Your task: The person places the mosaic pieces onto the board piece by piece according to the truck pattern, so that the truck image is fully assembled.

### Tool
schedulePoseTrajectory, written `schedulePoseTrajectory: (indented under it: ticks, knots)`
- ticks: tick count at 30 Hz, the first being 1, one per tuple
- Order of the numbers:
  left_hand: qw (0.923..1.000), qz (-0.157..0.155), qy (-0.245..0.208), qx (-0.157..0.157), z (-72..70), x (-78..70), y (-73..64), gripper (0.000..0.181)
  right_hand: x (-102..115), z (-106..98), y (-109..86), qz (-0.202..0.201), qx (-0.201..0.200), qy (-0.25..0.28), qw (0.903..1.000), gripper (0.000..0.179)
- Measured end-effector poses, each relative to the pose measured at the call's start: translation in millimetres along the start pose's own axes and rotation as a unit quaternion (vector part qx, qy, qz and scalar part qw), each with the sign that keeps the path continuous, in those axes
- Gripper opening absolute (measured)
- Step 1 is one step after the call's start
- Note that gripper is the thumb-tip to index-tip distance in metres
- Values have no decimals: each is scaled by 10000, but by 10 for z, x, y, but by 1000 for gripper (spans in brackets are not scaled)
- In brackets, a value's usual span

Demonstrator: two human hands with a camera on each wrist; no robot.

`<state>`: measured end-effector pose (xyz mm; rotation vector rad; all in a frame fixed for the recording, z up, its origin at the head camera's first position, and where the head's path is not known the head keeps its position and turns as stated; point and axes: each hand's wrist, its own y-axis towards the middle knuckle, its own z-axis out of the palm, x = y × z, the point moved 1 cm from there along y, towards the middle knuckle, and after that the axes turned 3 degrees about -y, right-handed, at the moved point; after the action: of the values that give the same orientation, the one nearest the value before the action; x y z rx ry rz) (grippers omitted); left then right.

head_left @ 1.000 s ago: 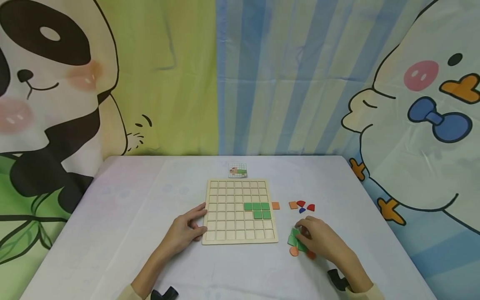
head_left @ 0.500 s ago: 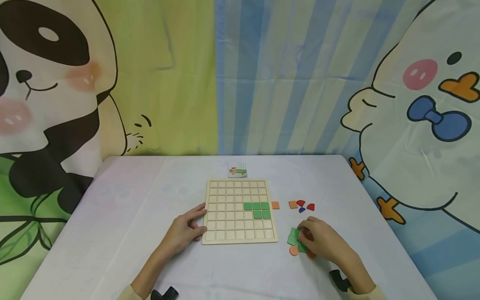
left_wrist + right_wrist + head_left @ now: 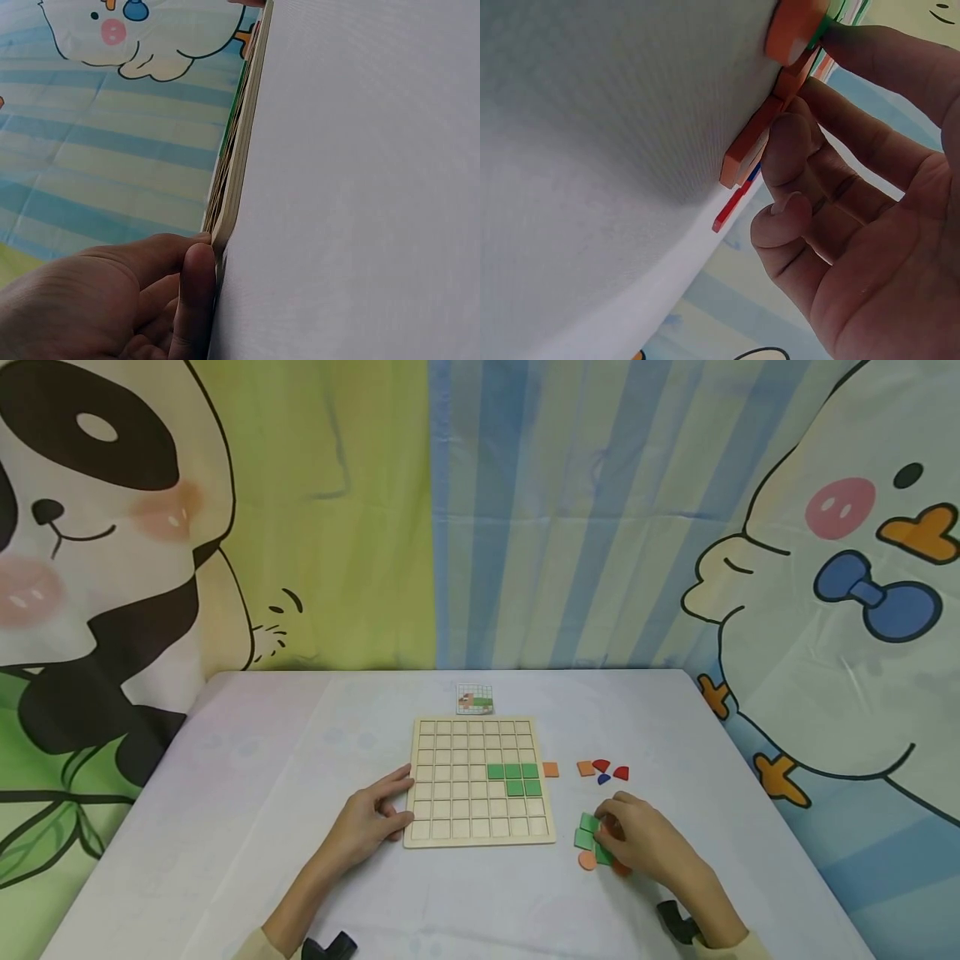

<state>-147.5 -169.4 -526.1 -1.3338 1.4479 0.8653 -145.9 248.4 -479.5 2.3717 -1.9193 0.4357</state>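
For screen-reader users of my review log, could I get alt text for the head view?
A person's left hand touches a wooden grid board holding five green squares; the right hand is over loose green and orange pieces. A picture card lies beyond the board.

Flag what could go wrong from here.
1. The right hand works in a tight cluster of green tiles and orange pieces; it might nudge neighbours or take the wrong one.
2. The left hand touches the board at its left edge; an uneven push could turn or slide it.
3. An orange square lies right by the board's right edge, so a slide that way would likely shove it.
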Motion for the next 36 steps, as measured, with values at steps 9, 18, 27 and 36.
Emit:
schedulePoseTrajectory:
  ticks: [9,18,27,36]
  knots:
    - [10000,1,33,-4,3,4,2,64,13,11,4,-12,-48,-38,10000,21]
    - [10000,-15,40,5,0,14,4,64,24,-12,36,47,21,-32,10000,22]
    - [10000,-9,17,-10,0,17,4,64,39,-46,74,75,124,20,9999,23]
    - [10000,5,-49,-6,-2,19,2,63,83,-108,133,-77,181,118,9997,24]
